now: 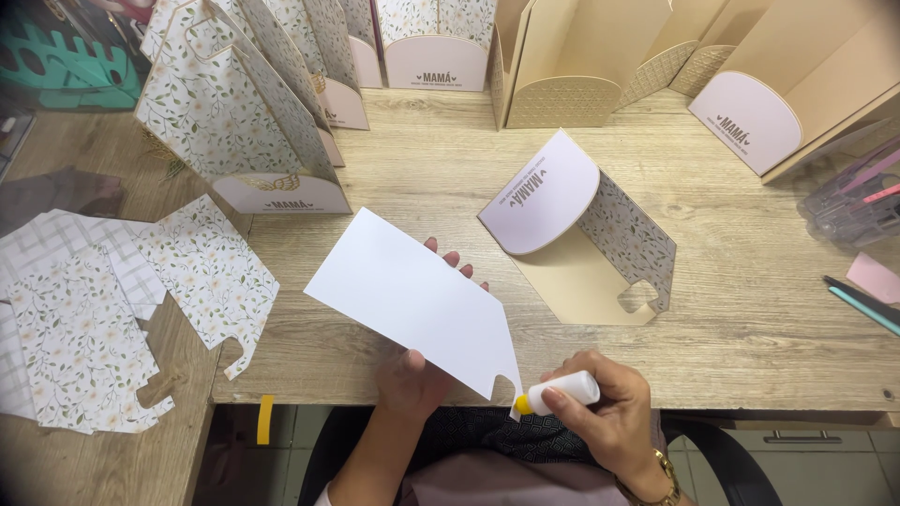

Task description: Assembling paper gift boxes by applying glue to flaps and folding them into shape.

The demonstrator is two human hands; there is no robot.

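Gripping a white die-cut card panel (412,295) from beneath, the left hand (412,379) has its thumb pressed on the near edge and its fingertips (453,260) showing past the far edge; the panel is held tilted above the near edge of the wooden table (750,347), blank side up.

Right hand (609,412): fingers closed around a small white glue stick (562,389), its yellow tip touching the notched corner tab of the panel. Gold wrist bracelet (661,478).

Just beyond the panel, centre of table: a part-built box (581,234), lying open, with a pale lilac arched front bearing dark lettering, a floral-print side wall with a cut-out handle slot, and a plain tan inner face.

Far left: standing floral gift bags (234,112), white with green sprigs, lilac arched label at the base.

Far centre and right: upright tan boxes (572,66), some with gold lattice arches, some with lilac lettered arches.

Left, on a lower surface: a loose stack of flat floral panels (103,319).

Right edge: clear container of pens (858,201), a pink paper slip (874,278), two pens (862,302) lying flat.
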